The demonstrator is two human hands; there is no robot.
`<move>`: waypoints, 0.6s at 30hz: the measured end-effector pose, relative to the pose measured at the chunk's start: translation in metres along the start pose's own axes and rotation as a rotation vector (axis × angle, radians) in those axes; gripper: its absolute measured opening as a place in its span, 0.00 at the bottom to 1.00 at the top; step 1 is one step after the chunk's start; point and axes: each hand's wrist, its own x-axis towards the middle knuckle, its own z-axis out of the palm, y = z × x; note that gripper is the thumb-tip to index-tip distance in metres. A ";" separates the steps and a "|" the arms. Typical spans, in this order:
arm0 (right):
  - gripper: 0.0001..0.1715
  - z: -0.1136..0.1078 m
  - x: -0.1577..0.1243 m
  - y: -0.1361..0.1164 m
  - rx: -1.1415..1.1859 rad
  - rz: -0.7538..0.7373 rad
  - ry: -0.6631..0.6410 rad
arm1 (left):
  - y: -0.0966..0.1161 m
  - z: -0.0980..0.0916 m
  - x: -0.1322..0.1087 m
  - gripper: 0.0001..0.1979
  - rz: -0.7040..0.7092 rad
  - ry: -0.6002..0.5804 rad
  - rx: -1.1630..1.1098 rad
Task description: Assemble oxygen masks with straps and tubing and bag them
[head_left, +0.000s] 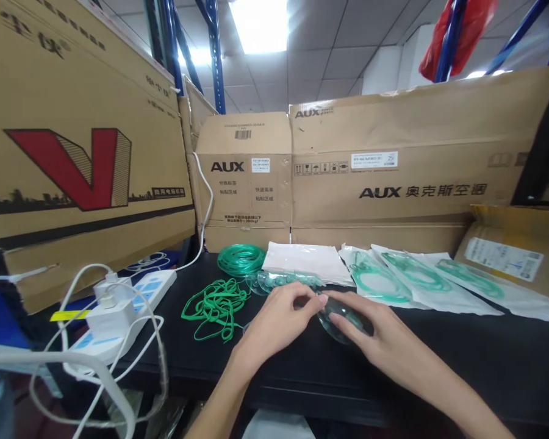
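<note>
A clear plastic mask is between my hands, just above the black tabletop. My right hand grips its right side, with thumb and fingers curved over the shell. At the upper left rim, my left hand pinches with thumb and forefinger; whether a small part is also in that pinch cannot be made out. Behind my left hand lies a row of nested clear masks. Left of it a loose tangle of green elastic cord is spread out, with a coil of green tubing behind.
White bags lie stacked at the back. Several packets with green tubing stretch along the right. A power strip with white cables stands at the left. Cardboard panels wall the back, and an open carton stands far right.
</note>
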 end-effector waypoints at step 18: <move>0.22 0.029 0.005 0.020 -0.117 -0.106 -0.066 | -0.011 -0.061 -0.014 0.15 -0.086 0.047 0.455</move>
